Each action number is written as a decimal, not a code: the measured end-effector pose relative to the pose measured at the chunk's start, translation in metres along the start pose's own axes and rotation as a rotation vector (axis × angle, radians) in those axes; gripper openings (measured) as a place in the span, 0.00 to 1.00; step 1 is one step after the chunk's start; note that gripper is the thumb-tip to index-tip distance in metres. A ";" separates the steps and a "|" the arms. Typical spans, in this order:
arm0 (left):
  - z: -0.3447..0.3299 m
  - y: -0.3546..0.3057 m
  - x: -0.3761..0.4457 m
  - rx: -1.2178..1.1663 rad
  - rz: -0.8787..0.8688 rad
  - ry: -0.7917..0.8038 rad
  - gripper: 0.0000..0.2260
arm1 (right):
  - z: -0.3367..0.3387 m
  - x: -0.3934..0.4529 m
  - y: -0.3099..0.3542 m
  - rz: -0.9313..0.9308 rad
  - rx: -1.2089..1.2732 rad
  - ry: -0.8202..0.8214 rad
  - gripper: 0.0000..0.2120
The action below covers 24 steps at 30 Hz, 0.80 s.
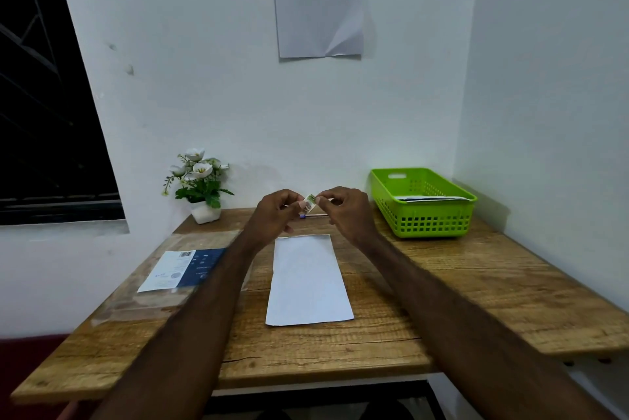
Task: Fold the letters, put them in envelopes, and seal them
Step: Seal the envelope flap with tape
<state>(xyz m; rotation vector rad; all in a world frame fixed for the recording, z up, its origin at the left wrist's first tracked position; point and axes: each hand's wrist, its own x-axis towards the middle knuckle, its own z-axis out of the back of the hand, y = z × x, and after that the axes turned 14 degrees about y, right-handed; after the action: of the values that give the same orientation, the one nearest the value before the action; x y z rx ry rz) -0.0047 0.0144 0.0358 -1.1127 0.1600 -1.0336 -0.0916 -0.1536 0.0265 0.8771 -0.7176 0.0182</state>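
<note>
Above the wooden table (442, 283), the left hand (277, 215) and right hand (347, 212) together pinch a small green-printed paper piece (309, 201), fingertips curled on it. The white rectangular envelope (308, 280) lies flat at 6 o'clock from the hands. A green plastic basket (425, 218) holding papers sits at 3 o'clock.

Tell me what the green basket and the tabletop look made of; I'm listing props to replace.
Green basket: moulded plastic by the look, with a uniform bright colour, grid perforations and a cut-out handle slot. Tabletop: wood or wood-look laminate, matte, showing grain lines and cracks; which one I cannot tell.
</note>
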 end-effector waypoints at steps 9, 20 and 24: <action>-0.001 0.001 0.001 0.015 -0.009 -0.004 0.08 | 0.002 0.000 0.006 -0.107 0.138 0.045 0.06; -0.001 -0.002 0.001 0.062 -0.001 -0.002 0.09 | 0.006 0.003 0.003 -0.227 0.341 0.059 0.05; -0.001 -0.001 0.001 0.091 0.012 0.005 0.08 | 0.007 0.004 0.001 -0.261 0.362 0.058 0.06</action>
<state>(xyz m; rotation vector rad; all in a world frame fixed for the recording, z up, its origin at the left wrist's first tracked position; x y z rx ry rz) -0.0053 0.0130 0.0363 -1.0256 0.1218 -1.0233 -0.0928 -0.1593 0.0325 1.3070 -0.5484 -0.0608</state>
